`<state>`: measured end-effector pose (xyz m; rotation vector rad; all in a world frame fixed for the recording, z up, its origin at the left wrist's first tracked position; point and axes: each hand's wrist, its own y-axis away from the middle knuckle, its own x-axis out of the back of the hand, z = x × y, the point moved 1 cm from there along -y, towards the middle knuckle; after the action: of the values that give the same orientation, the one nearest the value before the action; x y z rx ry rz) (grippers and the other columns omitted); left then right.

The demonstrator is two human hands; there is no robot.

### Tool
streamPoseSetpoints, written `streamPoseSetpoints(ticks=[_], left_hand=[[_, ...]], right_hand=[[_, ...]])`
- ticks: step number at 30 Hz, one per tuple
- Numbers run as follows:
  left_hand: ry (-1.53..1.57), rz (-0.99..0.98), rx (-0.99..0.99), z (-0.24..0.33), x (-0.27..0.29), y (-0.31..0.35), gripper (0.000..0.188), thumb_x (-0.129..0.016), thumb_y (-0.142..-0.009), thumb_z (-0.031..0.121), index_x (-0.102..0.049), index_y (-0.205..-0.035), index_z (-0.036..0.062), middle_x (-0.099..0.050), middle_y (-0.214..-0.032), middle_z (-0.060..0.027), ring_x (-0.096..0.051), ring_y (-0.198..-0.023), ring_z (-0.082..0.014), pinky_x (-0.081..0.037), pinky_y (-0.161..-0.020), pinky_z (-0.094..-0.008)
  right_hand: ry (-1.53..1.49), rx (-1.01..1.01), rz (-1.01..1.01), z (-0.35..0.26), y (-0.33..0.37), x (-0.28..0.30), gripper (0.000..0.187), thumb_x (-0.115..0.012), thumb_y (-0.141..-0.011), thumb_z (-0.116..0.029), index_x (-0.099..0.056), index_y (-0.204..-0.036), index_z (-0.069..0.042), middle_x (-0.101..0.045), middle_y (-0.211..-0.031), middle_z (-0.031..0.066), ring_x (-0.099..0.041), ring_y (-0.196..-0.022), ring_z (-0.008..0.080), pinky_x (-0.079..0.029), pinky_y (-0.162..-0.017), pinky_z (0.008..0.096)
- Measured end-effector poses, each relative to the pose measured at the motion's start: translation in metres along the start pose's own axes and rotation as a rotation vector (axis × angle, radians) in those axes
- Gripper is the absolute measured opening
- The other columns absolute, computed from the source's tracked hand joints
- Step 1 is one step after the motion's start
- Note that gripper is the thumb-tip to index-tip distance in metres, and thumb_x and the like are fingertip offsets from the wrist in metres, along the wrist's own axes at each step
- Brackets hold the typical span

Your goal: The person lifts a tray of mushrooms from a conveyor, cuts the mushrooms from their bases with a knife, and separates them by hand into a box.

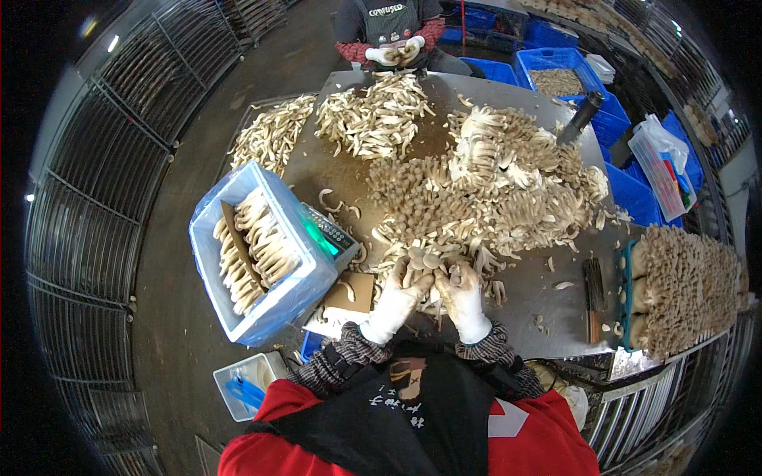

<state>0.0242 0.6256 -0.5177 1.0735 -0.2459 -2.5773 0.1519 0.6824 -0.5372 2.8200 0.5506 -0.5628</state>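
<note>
Both my hands wear white gloves with soiled fingertips. My left hand has its fingers curled round brown-capped mushrooms at the near edge of a large heap. Close beside it, my right hand is closed on mushrooms of the same bunch, thumb toward the left hand. The fingertips are partly hidden among the caps. Beyond them spreads the heap of mushroom clusters. To the left, a blue crate lined with clear plastic holds rows of mushrooms parted by a cardboard divider, beside a scale with a green display.
Loose mushrooms form piles at the table's far side, where a co-worker's gloved hands hold something small. A dark-bristled brush lies right, near a teal crate of mushrooms. A dark cylinder stands at the far right.
</note>
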Motion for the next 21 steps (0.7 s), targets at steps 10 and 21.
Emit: streamPoseSetpoints(ticks=[10,21], left_hand=[[-0.005,-0.142,-0.182,-0.007,0.023,-0.018,0.073,-0.055,-0.087,-0.01,-0.023,-0.151,0.0025,-0.035,-0.152,-0.0153,-0.037,-0.14,-0.0237,-0.04,-0.11,-0.0348],[-0.128,-0.209,0.097,0.018,0.004,0.0,0.082,-0.074,-0.077,-0.003,-0.032,-0.148,-0.001,-0.051,-0.138,-0.0109,-0.052,-0.124,-0.0219,-0.043,-0.105,-0.0342]], right_hand=[[0.333,0.189,-0.151,-0.015,0.002,-0.014,0.066,-0.062,-0.09,0.004,-0.031,-0.148,0.001,-0.05,-0.131,0.0121,-0.051,-0.12,0.0156,-0.051,-0.093,0.028],[0.039,-0.048,-0.102,0.002,0.001,0.003,0.053,-0.06,-0.098,-0.019,-0.04,-0.139,0.009,-0.054,-0.132,0.0156,-0.056,-0.113,0.0188,-0.048,-0.094,0.0302]])
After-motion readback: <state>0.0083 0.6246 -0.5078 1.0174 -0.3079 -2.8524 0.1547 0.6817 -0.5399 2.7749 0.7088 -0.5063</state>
